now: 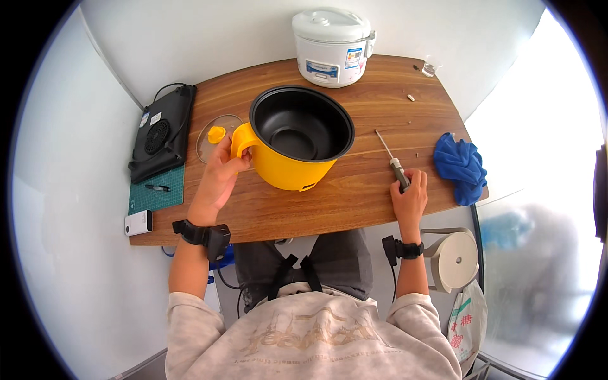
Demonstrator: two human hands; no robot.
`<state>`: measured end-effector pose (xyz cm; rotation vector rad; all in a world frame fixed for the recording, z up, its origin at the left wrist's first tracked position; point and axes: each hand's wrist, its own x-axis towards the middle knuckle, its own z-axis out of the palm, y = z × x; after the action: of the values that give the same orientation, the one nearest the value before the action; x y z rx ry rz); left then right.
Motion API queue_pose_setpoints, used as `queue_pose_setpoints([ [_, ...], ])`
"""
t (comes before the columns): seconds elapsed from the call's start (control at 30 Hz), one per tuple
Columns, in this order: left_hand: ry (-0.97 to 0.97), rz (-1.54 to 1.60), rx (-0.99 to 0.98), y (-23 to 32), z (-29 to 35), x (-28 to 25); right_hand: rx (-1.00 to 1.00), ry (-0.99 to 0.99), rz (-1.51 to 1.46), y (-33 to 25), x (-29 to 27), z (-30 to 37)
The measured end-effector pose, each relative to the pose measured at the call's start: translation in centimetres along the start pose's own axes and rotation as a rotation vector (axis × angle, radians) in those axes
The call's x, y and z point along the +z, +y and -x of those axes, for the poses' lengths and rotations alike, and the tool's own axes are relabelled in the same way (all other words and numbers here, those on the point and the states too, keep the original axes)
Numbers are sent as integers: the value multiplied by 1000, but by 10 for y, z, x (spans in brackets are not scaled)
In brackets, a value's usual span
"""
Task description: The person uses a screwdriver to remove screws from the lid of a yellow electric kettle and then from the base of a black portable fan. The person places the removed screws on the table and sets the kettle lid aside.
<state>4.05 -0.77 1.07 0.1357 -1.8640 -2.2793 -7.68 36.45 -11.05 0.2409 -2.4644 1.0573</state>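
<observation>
Smooth wood-grain worktop (354,206) carries, near its middle, a round yellow pot (294,168), black-lined mouth up. Its curved handle (242,135) points toward the left edge, gripped by the left hand (223,166). Near the front right, the right hand (410,195) is closed around a screwdriver (397,166), its slim shaft slanting toward the far edge, slightly left. Bare wood separates pot and screwdriver. Beside the handle lies a clear round lid (205,140); a glossy cooker (332,47) stands at the far edge, crumpled blue cloth (460,166) at the right.
</observation>
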Motion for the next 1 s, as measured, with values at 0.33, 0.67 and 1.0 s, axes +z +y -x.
queue_pose_setpoints([
  [0.33, 6, 75, 85, -45, -13, 6, -55, 0, 32, 3, 0, 0],
  [0.67, -25, 92, 132, -68, -22, 2, -23, 4, 27, 2, 2, 0],
  [1.0, -85, -203, -14, -75, -37, 0, -57, 18, 83, 5, 5, 1],
])
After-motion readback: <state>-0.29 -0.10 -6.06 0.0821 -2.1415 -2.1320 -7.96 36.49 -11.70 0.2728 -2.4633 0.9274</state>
